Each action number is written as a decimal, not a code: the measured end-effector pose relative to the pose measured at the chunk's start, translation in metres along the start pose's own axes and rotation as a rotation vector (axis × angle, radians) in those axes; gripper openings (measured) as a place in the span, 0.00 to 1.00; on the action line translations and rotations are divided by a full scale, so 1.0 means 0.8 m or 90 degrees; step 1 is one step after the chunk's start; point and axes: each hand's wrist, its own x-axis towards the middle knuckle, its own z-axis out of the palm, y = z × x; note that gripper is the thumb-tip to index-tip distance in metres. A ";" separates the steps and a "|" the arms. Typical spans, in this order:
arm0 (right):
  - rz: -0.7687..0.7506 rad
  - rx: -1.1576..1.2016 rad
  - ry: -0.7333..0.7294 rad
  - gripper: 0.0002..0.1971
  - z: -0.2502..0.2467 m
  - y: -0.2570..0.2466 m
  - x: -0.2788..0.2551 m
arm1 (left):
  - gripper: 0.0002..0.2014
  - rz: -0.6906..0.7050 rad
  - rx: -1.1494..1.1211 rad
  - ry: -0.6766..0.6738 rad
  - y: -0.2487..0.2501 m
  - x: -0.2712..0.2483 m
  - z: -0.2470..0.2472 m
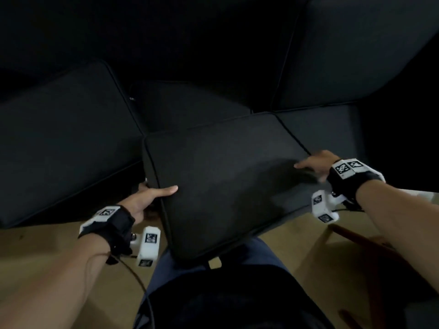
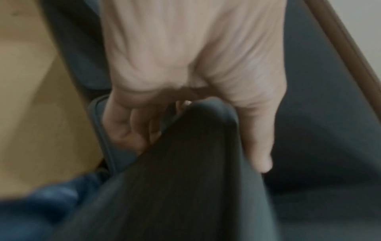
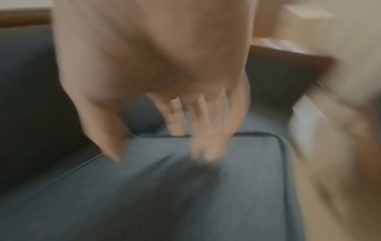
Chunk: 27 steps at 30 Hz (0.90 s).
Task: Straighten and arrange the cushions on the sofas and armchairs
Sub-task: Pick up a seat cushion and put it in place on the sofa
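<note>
Cushion: your dark seat cushion (image 1: 228, 186) lies askew, half on the sofa (image 1: 332, 55), its near corner over your knee | Left: your left hand (image 1: 147, 198) clamps its left edge, thumb on top, fingers (image 2: 132, 128) beneath | Right: your right hand (image 1: 316, 163) rests at the far right corner; blurred, so you cannot tell if it grips | Neighbour: another seat cushion (image 1: 61, 138) sits tilted to the left.

**Hidden, cropped, blurred**

The left hand's (image 1: 145, 200) fingers go under the cushion's (image 1: 223, 186) edge in the head view; only the thumb shows on top. The right wrist view is smeared by motion, so whether the right hand (image 3: 164, 84) grips or merely rests on the cushion cannot be told (the head view shows little more). The sofa (image 1: 356, 55) runs off the top and sides, its dark fabric swallowing the seams. Both forearms are cut by the lower edge.
</note>
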 end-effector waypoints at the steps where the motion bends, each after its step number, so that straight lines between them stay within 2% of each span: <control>1: -0.005 0.047 -0.039 0.36 0.012 0.003 -0.015 | 0.56 -0.007 -0.002 -0.019 0.006 -0.006 0.006; 2: -0.029 0.057 -0.060 0.26 0.029 0.004 -0.026 | 0.56 -0.010 0.009 -0.034 0.013 -0.011 0.014; 3: -0.045 0.064 -0.082 0.20 0.050 0.006 -0.034 | 0.53 -0.003 0.035 -0.037 0.022 -0.016 0.026; 4: -0.090 0.035 -0.088 0.19 0.072 0.010 -0.036 | 0.46 0.016 0.065 -0.021 0.032 -0.015 0.033; 6: -0.102 0.121 -0.067 0.19 0.111 0.025 -0.022 | 0.27 0.062 0.109 0.032 0.052 -0.020 0.046; 8: -0.073 0.210 -0.027 0.19 0.137 0.048 -0.005 | 0.22 0.089 0.122 0.057 0.070 -0.020 0.047; 10: -0.025 0.281 -0.016 0.19 0.146 0.066 -0.007 | 0.21 0.114 0.155 0.070 0.082 -0.019 0.043; 14: 0.091 0.383 -0.045 0.17 0.152 0.091 -0.010 | 0.32 0.165 0.186 0.125 0.095 -0.007 0.040; 15: 0.115 0.398 -0.054 0.20 0.156 0.095 -0.008 | 0.33 0.172 0.176 0.127 0.101 -0.007 0.042; 18: 0.195 0.504 -0.019 0.41 0.170 0.107 0.000 | 0.38 0.174 0.162 0.131 0.121 -0.006 0.044; 20: 0.229 0.601 -0.044 0.46 0.181 0.113 0.007 | 0.40 0.171 0.165 0.113 0.134 -0.007 0.045; 23: 0.231 0.788 -0.141 0.42 0.184 0.093 -0.015 | 0.41 0.156 0.147 0.077 0.146 -0.012 0.049; 25: 0.207 0.919 -0.172 0.33 0.186 0.076 -0.025 | 0.41 0.146 0.117 0.063 0.151 -0.015 0.049; 27: 0.200 1.008 -0.195 0.29 0.194 0.062 -0.029 | 0.39 0.122 0.096 0.067 0.151 -0.012 0.047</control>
